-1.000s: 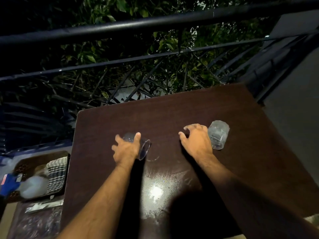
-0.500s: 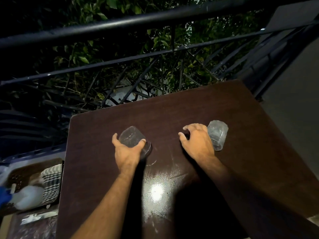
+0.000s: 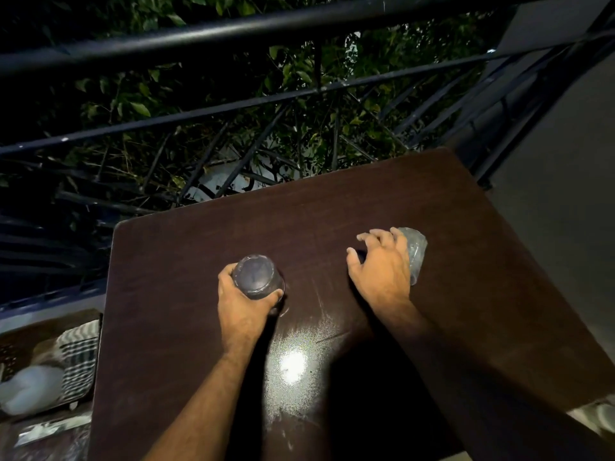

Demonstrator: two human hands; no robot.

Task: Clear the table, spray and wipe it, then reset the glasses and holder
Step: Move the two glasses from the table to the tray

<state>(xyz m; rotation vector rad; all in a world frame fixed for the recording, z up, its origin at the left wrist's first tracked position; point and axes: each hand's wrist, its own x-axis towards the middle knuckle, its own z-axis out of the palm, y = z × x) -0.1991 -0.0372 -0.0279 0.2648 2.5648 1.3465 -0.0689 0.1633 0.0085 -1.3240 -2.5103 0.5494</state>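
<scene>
A dark brown table [image 3: 332,221] fills the lower view. My left hand [image 3: 241,304] grips a clear glass [image 3: 254,276] that stands upside down on the table, its base facing up. A second clear glass [image 3: 414,252] stands upside down to the right. My right hand [image 3: 379,267] is just left of it with the fingers spread; its outer edge overlaps the glass, and I cannot tell whether it touches. A light glare shines on the wet-looking surface near me. No holder is in view.
A black metal railing [image 3: 299,91] with leafy branches behind runs along the table's far edge. At lower left, below the table, a brown tray [image 3: 20,344] holds a checked cloth [image 3: 78,361] and a white blurred object [image 3: 30,387]. A grey wall rises on the right.
My left hand has turned its glass from lying tilted to standing upside down on the table. My right hand has shifted right, closer to the second glass.
</scene>
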